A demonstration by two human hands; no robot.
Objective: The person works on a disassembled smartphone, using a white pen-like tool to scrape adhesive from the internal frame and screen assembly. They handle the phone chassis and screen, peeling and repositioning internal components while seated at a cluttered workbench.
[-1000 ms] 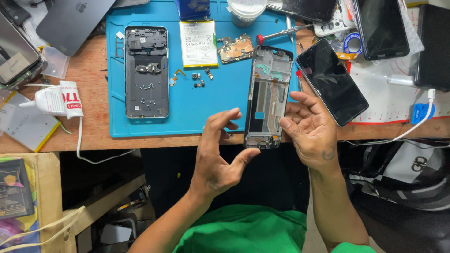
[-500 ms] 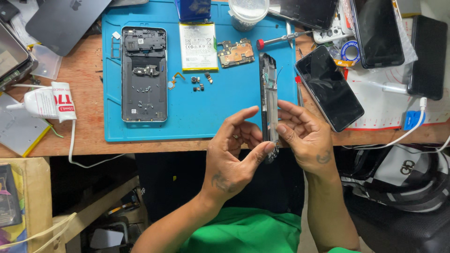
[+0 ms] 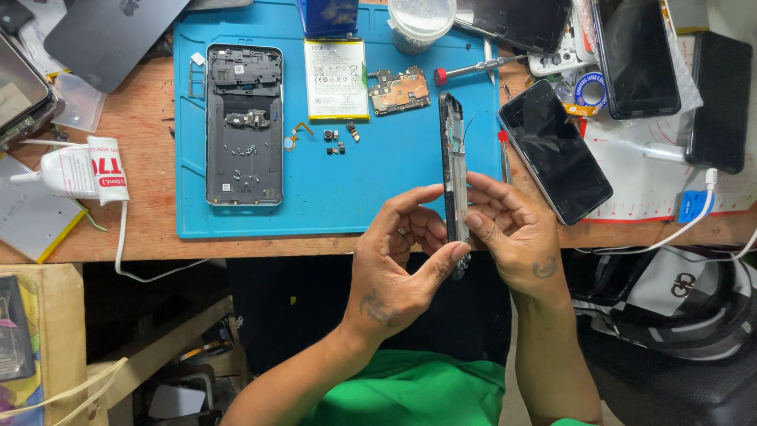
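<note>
Both my hands hold a phone middle frame [image 3: 453, 158] on edge above the front rim of the blue work mat [image 3: 378, 197]. My left hand [image 3: 398, 264] pinches its lower end from the left, thumb under it. My right hand [image 3: 509, 233] grips the same end from the right. On the mat lie a phone back housing [image 3: 244, 126], a white battery [image 3: 336, 79], a small circuit board [image 3: 400, 89] and several tiny parts [image 3: 335, 140].
A loose black screen [image 3: 554, 150] lies right of the mat, with more phones [image 3: 637, 55] behind it. A red-handled screwdriver [image 3: 473, 71], a white glue tube [image 3: 75, 170], a laptop [image 3: 110, 31] and a white cable [image 3: 678, 229] are on the wooden table.
The frame has been turned from lying flat-faced toward me to standing on its edge. Both hands closed in around its lower end.
</note>
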